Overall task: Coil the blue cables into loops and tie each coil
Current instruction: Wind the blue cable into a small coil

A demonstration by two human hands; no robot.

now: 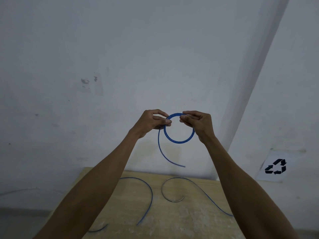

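I hold a small round coil of blue cable [178, 140] up in the air in front of the wall. My left hand [151, 122] pinches its upper left side and my right hand [198, 123] pinches its upper right side. A loose tail of the same cable [164, 156] hangs down from the left hand and curves to the right. Below, on the wooden table [172, 219], lie two more loose blue cables: one curved cable [151, 195] at the left and one S-shaped cable [203, 192] at the right.
A white wall fills the background, with a corner column at the right. A paper sheet with a black recycling symbol [275, 166] is stuck low on the wall at the right. A short blue cable piece [100, 229] lies by my left forearm.
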